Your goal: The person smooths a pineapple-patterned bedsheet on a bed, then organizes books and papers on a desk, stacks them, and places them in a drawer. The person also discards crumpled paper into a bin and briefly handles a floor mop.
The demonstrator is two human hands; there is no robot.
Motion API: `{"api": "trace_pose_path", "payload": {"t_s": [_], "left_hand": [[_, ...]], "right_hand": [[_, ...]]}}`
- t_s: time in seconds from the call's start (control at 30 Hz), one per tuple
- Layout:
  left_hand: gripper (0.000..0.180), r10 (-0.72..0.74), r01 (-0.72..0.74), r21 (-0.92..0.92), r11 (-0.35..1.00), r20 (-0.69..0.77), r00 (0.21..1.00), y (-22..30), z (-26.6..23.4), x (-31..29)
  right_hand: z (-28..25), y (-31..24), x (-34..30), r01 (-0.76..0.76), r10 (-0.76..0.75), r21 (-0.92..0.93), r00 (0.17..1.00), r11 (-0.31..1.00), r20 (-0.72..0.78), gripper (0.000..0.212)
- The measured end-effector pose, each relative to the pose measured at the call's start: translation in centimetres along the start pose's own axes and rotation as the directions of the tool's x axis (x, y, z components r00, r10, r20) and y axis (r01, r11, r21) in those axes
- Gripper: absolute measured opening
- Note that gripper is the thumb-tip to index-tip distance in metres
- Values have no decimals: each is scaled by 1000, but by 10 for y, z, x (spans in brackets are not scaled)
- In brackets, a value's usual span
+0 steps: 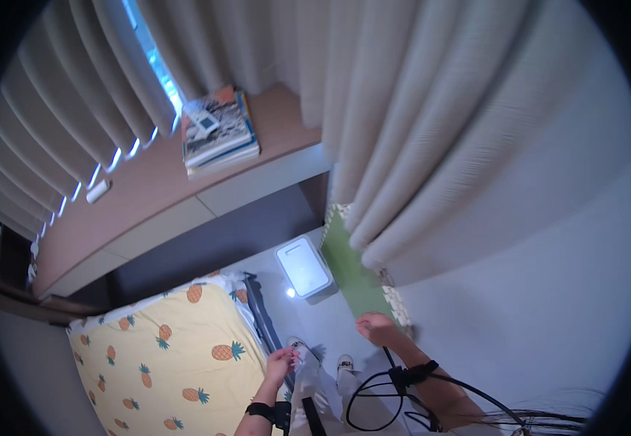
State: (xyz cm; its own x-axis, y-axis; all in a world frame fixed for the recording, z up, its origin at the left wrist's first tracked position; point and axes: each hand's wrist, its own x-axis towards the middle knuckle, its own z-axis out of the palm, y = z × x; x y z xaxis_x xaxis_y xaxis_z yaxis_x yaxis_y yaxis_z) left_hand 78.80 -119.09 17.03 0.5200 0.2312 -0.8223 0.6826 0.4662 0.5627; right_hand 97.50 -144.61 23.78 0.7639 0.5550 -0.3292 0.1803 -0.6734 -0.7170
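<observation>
My left hand (282, 363) is in front of my body, beside the bed's edge, with its fingers loosely bent and apart. I see nothing held in it. My right hand (378, 328) is above the floor by the green foam mat (352, 263), its fingers curled in and nothing showing between them. Both hands are off any surface. A white lidded storage box (304, 267) sits on the floor ahead of me, between the bed and the mat. A black cable (373, 424) loops below my right forearm, by a black wrist strap (413, 373).
The bed (177, 363) with yellow pineapple-print bedding lies on the left. Beyond it runs a long wooden desk (148, 182) with drawers, bearing a stack of books (221, 145), a small white remote-like device (205, 123) and a white cylinder (98, 191). Beige curtains (402, 109) hang beside it.
</observation>
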Motion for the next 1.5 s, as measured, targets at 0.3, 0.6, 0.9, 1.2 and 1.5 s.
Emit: {"api": "trace_pose_path", "payload": {"t_s": [0.3, 0.6, 0.9, 1.2, 1.5], "left_hand": [[29, 112, -337, 396, 854, 492, 863, 54, 95, -82], [29, 34, -671, 416, 614, 835, 549, 57, 168, -104], [29, -211, -742, 457, 490, 889, 407, 24, 235, -163], [28, -316, -845, 398, 357, 903, 292, -78, 302, -252], [28, -637, -898, 234, 373, 769, -64, -279, 377, -378]], "right_hand": [[-110, -83, -145, 284, -285, -34, 958, 958, -32, 24], [-187, -220, -350, 421, -493, -263, 670, 868, -555, 21], [-182, -292, -533, 235, -792, -764, 53, 602, -608, 4], [-129, -284, -678, -1, -668, -671, -105, 741, -737, 11], [-31, -262, -856, -419, -705, -590, -206, 690, -679, 5]]}}
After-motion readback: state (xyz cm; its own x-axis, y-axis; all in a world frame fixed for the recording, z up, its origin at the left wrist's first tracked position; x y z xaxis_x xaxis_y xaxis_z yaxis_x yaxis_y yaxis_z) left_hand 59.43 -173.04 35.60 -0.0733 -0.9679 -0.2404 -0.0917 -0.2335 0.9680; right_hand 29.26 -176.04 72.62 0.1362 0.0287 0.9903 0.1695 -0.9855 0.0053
